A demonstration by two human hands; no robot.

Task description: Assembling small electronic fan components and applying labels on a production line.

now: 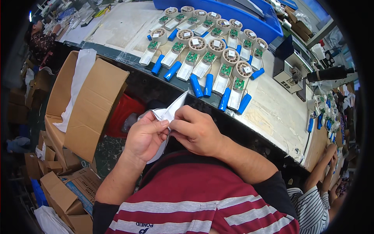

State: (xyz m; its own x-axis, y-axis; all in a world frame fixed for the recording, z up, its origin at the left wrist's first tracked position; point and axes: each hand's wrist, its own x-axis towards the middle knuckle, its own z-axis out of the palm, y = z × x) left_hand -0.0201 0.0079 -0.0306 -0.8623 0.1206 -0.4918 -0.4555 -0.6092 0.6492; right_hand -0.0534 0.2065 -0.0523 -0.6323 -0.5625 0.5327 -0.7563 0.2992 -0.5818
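Observation:
A thin white sheet (176,105), bent and pointed at its top, is held in front of my body just off the table's near edge. My left hand (143,136) pinches it between thumb and fingers, and part of it hangs below that hand. Closed against the sheet's right side, my right hand (198,130) has curled fingers close to the left thumb; its fingertips are partly hidden. Beyond them stand several rows of opened small fans: round beige fan heads (197,45) bearing white square stickers, white handle shells (185,73), green circuit boards (226,70) and blue cylindrical batteries (208,85).
The worn white table (269,121) runs diagonally ahead, with a blue bin (218,15) along its far side. A metal-cased device (288,74) stands at the right. Open cardboard boxes (93,105) fill the left. Other people sit at far left and lower right (311,206).

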